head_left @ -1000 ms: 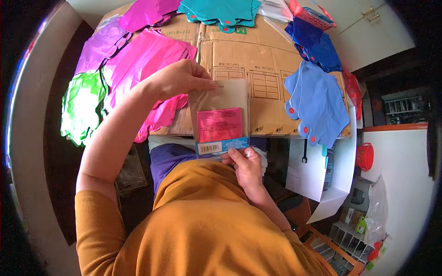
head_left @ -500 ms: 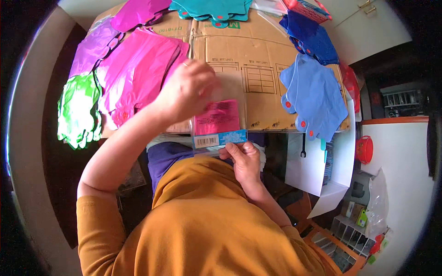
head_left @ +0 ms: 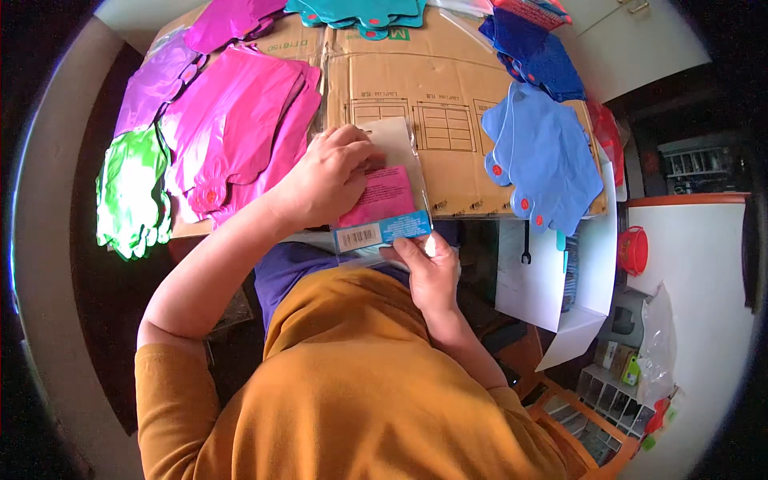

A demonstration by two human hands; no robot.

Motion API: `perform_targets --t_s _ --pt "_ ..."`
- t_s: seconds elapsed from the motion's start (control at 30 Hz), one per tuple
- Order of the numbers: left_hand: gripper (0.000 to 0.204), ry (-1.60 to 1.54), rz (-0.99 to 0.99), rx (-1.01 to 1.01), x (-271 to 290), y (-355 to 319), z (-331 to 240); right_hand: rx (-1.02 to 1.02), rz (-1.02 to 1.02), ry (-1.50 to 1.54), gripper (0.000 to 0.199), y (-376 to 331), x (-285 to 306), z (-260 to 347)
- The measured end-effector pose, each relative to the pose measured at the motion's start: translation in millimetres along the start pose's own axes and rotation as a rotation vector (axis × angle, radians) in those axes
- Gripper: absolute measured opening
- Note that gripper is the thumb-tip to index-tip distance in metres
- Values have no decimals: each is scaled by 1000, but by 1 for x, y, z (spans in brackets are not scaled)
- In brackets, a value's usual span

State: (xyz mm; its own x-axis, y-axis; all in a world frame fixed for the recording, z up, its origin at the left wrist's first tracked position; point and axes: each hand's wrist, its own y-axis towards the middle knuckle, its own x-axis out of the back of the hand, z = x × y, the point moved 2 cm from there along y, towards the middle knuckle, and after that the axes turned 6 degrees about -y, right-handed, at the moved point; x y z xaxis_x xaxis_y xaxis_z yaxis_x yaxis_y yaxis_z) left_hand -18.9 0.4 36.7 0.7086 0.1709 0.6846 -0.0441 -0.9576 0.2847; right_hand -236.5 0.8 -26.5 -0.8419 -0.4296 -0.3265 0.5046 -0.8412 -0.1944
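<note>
A clear plastic packet [head_left: 392, 136] with a pink and blue printed card inside [head_left: 386, 196] lies between my hands at the table's near edge. My right hand [head_left: 432, 270] pinches its lower edge, thumb on top. Curled fingers of my left hand [head_left: 334, 172] close over the packet's upper left side; the fingertips are partly hidden. Just left of that hand is a fanned stack of flat pink foil shapes [head_left: 232, 120] with lobed edges and red dots.
Cardboard [head_left: 384, 76] covers the table. More lobed stacks ring it: green [head_left: 132, 192], lilac [head_left: 156, 84], magenta [head_left: 232, 20], teal [head_left: 356, 11], dark blue [head_left: 534, 56] and light blue [head_left: 544, 156]. An open white box [head_left: 528, 296] stands at the right, near a red bucket [head_left: 633, 250].
My left hand has come down onto the packet, its fingers now closing on the upper left side. The packet is tilted slightly more. My right hand keeps its hold at the lower edge.
</note>
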Motion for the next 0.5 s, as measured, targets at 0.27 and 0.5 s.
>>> perform_targets --t_s 0.27,0.5 --pt "52 317 -71 -128 -7 -4 -6 -14 -53 -41 13 -3 2 -8" --pt "72 392 -15 -96 -19 -9 0 -33 -84 -57 14 1 1 -6"
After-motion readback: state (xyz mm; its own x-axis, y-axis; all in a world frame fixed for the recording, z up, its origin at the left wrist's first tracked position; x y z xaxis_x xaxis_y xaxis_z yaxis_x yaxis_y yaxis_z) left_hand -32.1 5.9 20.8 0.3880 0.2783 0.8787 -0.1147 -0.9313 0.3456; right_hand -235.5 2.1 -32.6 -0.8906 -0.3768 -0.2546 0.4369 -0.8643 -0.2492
